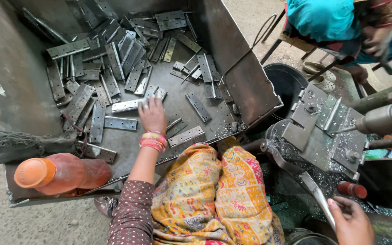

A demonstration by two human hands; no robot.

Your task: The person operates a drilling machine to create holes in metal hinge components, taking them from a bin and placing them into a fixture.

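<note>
My left hand (pixel 152 115) reaches into a large grey metal tray (pixel 21 86) and rests on a flat steel hinge (pixel 130 105) among several loose hinges; whether it grips the piece I cannot tell. Pink and orange bangles sit on that wrist. My right hand (pixel 352 222) holds the long metal lever (pixel 316 195) of a drilling machine at the lower right. The lever has a red knob (pixel 351 189). A hinge lies in the machine's jig (pixel 325 127) under the drill spindle (pixel 379 120), with metal shavings around it.
An orange plastic bottle (pixel 62 173) lies on the tray's near edge beside a grey cloth (pixel 14 145). A black bucket (pixel 286 84) stands behind the jig. Another person in teal clothing (pixel 323 18) sits at the upper right. My lap is covered by yellow patterned fabric (pixel 214 195).
</note>
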